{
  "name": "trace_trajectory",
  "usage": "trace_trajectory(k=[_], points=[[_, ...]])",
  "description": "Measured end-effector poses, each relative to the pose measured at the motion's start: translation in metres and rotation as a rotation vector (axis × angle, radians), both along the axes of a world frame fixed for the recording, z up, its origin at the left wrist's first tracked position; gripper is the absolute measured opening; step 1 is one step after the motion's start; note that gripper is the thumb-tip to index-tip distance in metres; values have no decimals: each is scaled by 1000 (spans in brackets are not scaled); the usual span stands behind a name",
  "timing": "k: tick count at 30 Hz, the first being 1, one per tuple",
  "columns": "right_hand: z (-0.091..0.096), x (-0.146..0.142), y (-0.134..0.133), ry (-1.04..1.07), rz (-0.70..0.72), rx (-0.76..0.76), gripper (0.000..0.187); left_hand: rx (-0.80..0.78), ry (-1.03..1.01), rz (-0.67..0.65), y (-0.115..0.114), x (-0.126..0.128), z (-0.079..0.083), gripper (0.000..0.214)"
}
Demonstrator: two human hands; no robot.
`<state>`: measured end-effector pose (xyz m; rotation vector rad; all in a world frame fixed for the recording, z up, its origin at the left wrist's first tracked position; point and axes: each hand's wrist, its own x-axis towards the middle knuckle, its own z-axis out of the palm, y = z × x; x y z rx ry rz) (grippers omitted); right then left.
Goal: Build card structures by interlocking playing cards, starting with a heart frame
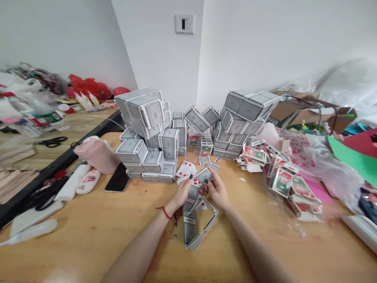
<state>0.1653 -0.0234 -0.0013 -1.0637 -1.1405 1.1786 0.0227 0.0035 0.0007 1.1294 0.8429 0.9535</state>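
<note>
Just in front of me, my right hand [218, 189] pinches a grey-backed playing card [203, 175] between thumb and fingers. My left hand [181, 193], a red string on its wrist, is closed at the left end of the cards, beside red heart faces [196, 182]. Exactly which cards its fingers grip is partly hidden. Below both hands, an open frame of folded playing cards [190, 226] lies on the table. Loose heart cards [186, 169] are spread beyond my left hand. Grey card-block stacks stand behind, one at left [141, 114] and another at right [246, 108].
On the right lie several red-and-green card boxes [281, 181] and a clear plastic bag [312, 153]. A phone [117, 177], a pink cloth roll [97, 154], black scissors [50, 194] and a glue bottle [32, 232] are on the left. A white wall rises behind the stacks.
</note>
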Motion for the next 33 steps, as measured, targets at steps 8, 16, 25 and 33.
trace_trajectory(k=[8,16,25,33], points=[[-5,6,4,81,51,36,30,36,14,-77,-2,-3,11,32],[-5,13,11,99,-192,-19,26,-140,-45,-112,2,-5,-7,42],[-9,30,13,29,-244,-11,27,-250,-64,-137,5,-8,-13,49],[-14,29,15,34,-223,-32,28,-249,-81,-109,5,-8,-14,46]])
